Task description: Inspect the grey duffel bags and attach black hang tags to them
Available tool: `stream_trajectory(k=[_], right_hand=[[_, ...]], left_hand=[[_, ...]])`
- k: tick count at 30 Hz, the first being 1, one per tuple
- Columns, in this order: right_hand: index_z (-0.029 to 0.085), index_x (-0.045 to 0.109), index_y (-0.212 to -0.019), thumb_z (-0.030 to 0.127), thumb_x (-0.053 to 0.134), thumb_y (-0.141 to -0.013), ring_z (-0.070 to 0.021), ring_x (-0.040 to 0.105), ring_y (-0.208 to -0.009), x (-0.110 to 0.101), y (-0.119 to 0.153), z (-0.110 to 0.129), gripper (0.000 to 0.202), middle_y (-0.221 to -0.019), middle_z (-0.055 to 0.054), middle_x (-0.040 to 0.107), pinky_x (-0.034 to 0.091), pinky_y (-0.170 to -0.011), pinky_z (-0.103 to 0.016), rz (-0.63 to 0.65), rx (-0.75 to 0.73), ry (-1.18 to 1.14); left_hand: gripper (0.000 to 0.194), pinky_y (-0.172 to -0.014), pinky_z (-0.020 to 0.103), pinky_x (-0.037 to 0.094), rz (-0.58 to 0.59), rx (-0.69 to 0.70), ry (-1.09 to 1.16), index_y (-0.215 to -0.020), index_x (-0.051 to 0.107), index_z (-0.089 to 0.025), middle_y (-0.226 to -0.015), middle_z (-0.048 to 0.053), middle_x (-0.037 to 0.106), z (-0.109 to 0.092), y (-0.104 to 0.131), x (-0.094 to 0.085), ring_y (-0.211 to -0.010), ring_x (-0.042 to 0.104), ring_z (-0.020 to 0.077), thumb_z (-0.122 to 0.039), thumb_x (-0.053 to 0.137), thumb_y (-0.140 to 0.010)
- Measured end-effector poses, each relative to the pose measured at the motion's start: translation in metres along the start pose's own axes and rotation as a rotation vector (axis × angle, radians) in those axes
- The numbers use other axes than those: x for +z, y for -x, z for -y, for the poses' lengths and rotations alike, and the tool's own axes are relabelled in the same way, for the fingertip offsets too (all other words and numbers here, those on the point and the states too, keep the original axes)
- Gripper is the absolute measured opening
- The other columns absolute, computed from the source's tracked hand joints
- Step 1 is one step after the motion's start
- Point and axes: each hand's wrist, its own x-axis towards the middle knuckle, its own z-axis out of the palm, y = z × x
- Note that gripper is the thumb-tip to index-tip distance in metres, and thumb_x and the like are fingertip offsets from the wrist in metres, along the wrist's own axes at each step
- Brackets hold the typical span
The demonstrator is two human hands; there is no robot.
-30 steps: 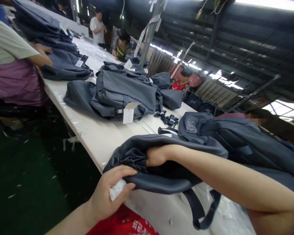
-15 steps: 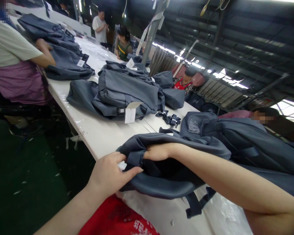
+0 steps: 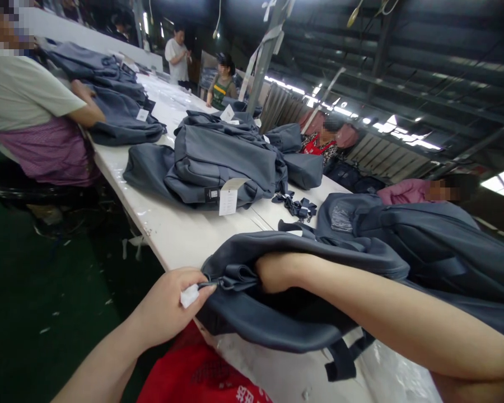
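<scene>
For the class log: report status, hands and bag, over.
Left hand pinching white scrap at grey backpack edge. Right hand gripping inside its opening. Nothing blocking.

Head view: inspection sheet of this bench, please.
Surface: long white table, bare patches between bags.
Job's things: dark grey fabric backpack at the near edge; small white piece.
Clutter: grey backpack pile with white tag; loose black straps; another backpack.
Grippers: left hand pinches the white piece at the bag's edge; right hand is inside the bag.
Cables: nothing seen.
Surroundings: other people at the table.
</scene>
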Motion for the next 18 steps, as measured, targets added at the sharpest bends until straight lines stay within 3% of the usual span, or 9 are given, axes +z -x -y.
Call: stream_trajectory(k=[3, 6, 9, 13, 16, 18], right_hand=[[0.009, 0.072, -0.093, 0.017, 0.070, -0.061, -0.0319, 0.068, -0.083, -0.003, 0.007, 0.009, 0.033, -0.090, -0.018, 0.072, 0.051, -0.074, -0.037, 0.040, -0.104, 0.078], [0.009, 0.067, -0.109, 0.024, 0.062, -0.072, -0.0291, 0.065, -0.092, -0.007, 0.009, 0.012, 0.040, -0.106, -0.018, 0.070, 0.050, -0.082, -0.036, -0.048, -0.269, -0.053], [0.010, 0.066, -0.110, 0.024, 0.049, -0.083, -0.0241, 0.062, -0.098, -0.001, 0.002, 0.010, 0.034, -0.111, -0.012, 0.068, 0.047, -0.088, -0.033, -0.027, -0.354, -0.383], [0.010, 0.064, -0.115, 0.024, 0.048, -0.085, -0.0209, 0.059, -0.103, 0.016, -0.009, 0.007, 0.037, -0.112, -0.008, 0.067, 0.044, -0.093, -0.030, 0.014, -0.394, -0.763], [0.011, 0.065, -0.114, 0.031, 0.050, -0.087, -0.0210, 0.059, -0.104, 0.022, -0.011, 0.010, 0.037, -0.110, -0.007, 0.067, 0.044, -0.093, -0.031, 0.044, -0.408, -0.897], [0.012, 0.067, -0.109, 0.038, 0.053, -0.089, -0.0212, 0.061, -0.100, 0.022, -0.010, 0.017, 0.036, -0.106, -0.007, 0.068, 0.045, -0.090, -0.030, 0.011, -0.406, -0.844]], left_hand=[[0.039, -0.066, 0.026, 0.038, 0.022, -0.039, -0.013, -0.066, 0.055, -0.019, -0.067, -0.001, 0.057, 0.004, 0.001, -0.003, -0.066, 0.054, 0.0141, -0.047, 0.047, -0.092], [0.044, -0.065, 0.025, 0.039, 0.056, -0.070, 0.120, -0.065, 0.056, -0.019, -0.064, -0.002, 0.056, 0.004, -0.001, -0.004, -0.064, 0.054, 0.0135, -0.050, 0.043, -0.093], [0.046, -0.065, 0.025, 0.039, 0.050, -0.086, 0.223, -0.065, 0.058, -0.019, -0.063, -0.002, 0.056, 0.003, -0.004, -0.001, -0.064, 0.054, 0.0135, -0.051, 0.042, -0.093], [0.043, -0.067, 0.025, 0.039, 0.019, -0.082, 0.226, -0.065, 0.058, -0.019, -0.065, -0.002, 0.057, 0.002, -0.008, 0.005, -0.066, 0.055, 0.0135, -0.050, 0.045, -0.092], [0.041, -0.067, 0.025, 0.039, -0.025, -0.072, 0.187, -0.065, 0.058, -0.019, -0.066, -0.001, 0.058, -0.001, -0.007, 0.011, -0.067, 0.055, 0.0137, -0.048, 0.045, -0.092], [0.040, -0.066, 0.026, 0.040, -0.041, -0.057, 0.168, -0.067, 0.058, -0.019, -0.066, -0.001, 0.059, -0.004, -0.007, 0.015, -0.067, 0.055, 0.0142, -0.048, 0.046, -0.092]])
